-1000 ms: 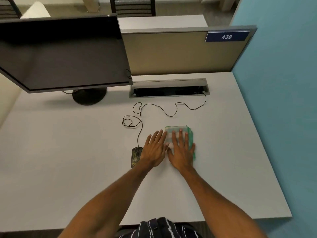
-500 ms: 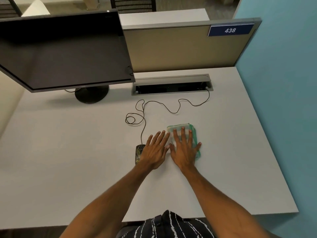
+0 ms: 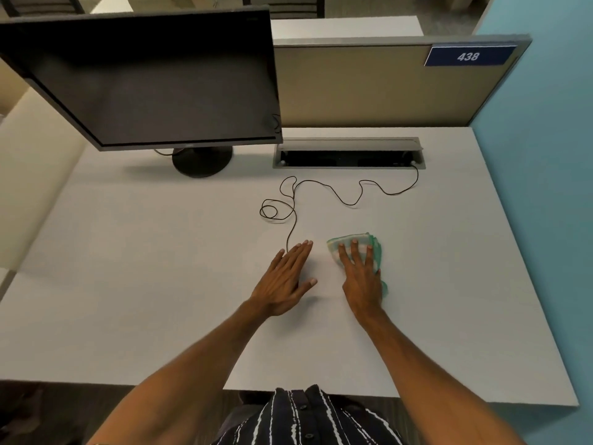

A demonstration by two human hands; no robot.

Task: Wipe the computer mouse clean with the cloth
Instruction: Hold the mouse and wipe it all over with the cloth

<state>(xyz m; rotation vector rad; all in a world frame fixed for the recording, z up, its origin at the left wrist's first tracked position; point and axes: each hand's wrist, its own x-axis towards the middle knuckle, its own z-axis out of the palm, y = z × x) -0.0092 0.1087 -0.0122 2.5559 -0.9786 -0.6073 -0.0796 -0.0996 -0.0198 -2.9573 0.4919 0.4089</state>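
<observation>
My left hand (image 3: 285,279) lies palm down on the white desk (image 3: 160,284), fingers straight and thumb out. It covers the computer mouse, which is hidden. The mouse's thin black cable (image 3: 290,220) runs in under my fingertips. My right hand (image 3: 361,277) presses down on a green and white cloth (image 3: 346,240), which is bunched under the palm. The fingers are spread over it and the thumb is out of sight. A hand's width of bare desk separates my two hands.
A dark monitor (image 3: 144,81) on a round black foot (image 3: 202,162) stands at the back left. A metal cable slot (image 3: 349,142) sits at the back centre below a partition with a blue "438" sign (image 3: 468,56). A blue wall (image 3: 545,187) borders the right.
My left hand slid left onto the mouse, which was visible beside it before. My right hand and the cloth shifted slightly right, so the hands have parted. The cloth looks more crumpled.
</observation>
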